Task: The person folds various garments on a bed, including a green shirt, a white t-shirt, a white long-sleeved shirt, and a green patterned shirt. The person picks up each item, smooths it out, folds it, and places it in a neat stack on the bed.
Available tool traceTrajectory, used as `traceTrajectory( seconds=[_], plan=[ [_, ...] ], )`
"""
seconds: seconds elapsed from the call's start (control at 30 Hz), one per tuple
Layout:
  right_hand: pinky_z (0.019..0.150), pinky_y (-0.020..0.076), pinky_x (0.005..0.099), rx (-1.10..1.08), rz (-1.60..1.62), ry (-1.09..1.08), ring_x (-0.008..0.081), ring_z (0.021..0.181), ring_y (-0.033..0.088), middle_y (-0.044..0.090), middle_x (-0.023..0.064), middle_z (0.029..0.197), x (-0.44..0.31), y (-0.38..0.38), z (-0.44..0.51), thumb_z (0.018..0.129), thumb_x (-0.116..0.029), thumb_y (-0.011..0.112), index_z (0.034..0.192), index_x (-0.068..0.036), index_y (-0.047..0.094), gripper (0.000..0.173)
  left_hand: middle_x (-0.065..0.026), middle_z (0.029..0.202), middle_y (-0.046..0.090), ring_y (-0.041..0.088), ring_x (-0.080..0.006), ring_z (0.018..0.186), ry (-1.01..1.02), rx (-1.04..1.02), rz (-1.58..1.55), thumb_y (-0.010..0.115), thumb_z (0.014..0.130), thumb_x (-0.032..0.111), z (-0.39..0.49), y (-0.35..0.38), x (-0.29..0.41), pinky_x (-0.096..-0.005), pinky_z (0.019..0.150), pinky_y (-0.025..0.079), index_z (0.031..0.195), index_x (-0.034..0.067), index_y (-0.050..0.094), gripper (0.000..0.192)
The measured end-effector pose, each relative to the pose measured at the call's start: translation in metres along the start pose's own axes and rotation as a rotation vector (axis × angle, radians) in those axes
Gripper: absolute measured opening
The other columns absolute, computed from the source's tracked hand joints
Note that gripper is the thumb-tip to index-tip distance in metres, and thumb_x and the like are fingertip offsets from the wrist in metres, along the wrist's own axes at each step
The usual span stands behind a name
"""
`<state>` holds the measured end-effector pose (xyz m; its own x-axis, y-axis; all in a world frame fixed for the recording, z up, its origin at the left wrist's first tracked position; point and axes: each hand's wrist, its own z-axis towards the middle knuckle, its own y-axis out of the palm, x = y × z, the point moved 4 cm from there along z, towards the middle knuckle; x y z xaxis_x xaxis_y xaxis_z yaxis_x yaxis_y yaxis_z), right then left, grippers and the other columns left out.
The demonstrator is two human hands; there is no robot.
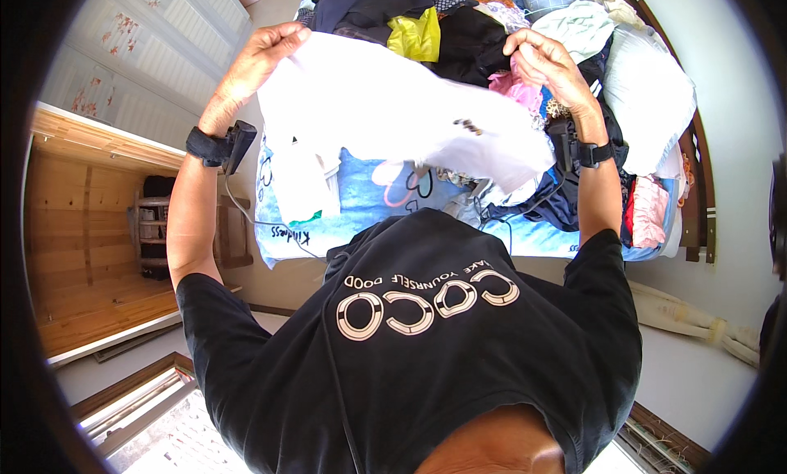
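A white garment (369,93) with a small dark print is stretched out above the bed. My left hand (273,50) pinches its upper left corner between thumb and fingers. From there the cloth slopes down to the right, and its right end hangs below my right hand (547,65). The fingers of that hand are half curled and apart, with no white cloth seen between them. Behind those fingers lie a pink cloth (519,90) and a black garment (470,44). Each wrist wears a black strapped device with a cable.
Mixed clothes, including a yellow piece (415,34), are heaped on the bed's far and right parts. A blue sheet (375,188) with heart prints covers the bed. A white pillow (645,93) lies at right. An open wooden cabinet (92,228) stands at left. Cables (246,213) trail from both wrists.
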<state>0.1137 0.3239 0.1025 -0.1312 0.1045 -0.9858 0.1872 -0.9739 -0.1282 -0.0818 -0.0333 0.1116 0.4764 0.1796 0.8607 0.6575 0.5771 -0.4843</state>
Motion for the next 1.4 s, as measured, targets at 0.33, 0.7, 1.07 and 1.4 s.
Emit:
traceTrajectory(
  seconds=[0.33, 0.7, 1.07, 1.4],
  plan=[
    [0.093, 0.0441, 0.0362, 0.165, -0.221, -0.162, 0.0203, 0.112, 0.056, 0.059, 0.0109, 0.118, 0.097, 0.165, 0.038, 0.081, -0.022, 0.077, 0.134, -0.001, 0.043, 0.066, 0.0033, 0.068, 0.055, 0.048, -0.0036, 0.063, 0.110, -0.044, -0.032, 0.059, 0.096, 0.025, 0.012, 0.074, 0.052, -0.0230, 0.053, 0.037, 0.088, 0.000, 0.064, 0.027],
    [0.083, 0.0494, 0.0287, 0.240, -0.441, -0.161, 0.0141, 0.093, 0.062, 0.067, 0.0091, 0.103, 0.131, 0.158, 0.051, 0.087, -0.009, 0.060, 0.113, 0.006, 0.061, 0.030, 0.0060, 0.077, 0.054, 0.048, -0.0034, 0.072, 0.152, 0.018, -0.072, 0.061, 0.097, 0.027, -0.015, 0.031, 0.075, -0.0208, 0.064, 0.038, 0.096, 0.005, 0.066, 0.023],
    [0.078, 0.0485, 0.0219, -0.154, 0.025, 0.107, 0.0069, 0.088, 0.060, 0.065, 0.0014, 0.099, 0.044, 0.030, -0.014, 0.083, -0.033, 0.076, 0.120, 0.004, 0.059, 0.056, 0.0042, 0.077, 0.056, 0.056, -0.0060, 0.075, -0.081, -0.293, -0.166, 0.080, 0.073, 0.050, -0.027, 0.003, 0.007, -0.0216, 0.069, 0.047, 0.091, 0.008, 0.064, 0.049],
    [0.060, 0.0468, 0.0214, 0.133, -0.483, 0.189, 0.0036, 0.068, 0.058, 0.068, 0.0014, 0.079, 0.020, -0.001, -0.007, 0.092, -0.032, 0.066, 0.096, 0.000, 0.070, 0.033, -0.0027, 0.069, 0.062, 0.058, -0.0127, 0.061, -0.189, -0.222, 0.460, 0.072, 0.086, 0.041, -0.023, 0.032, -0.010, -0.0290, 0.057, 0.045, 0.088, 0.000, 0.067, 0.042]
  ],
)
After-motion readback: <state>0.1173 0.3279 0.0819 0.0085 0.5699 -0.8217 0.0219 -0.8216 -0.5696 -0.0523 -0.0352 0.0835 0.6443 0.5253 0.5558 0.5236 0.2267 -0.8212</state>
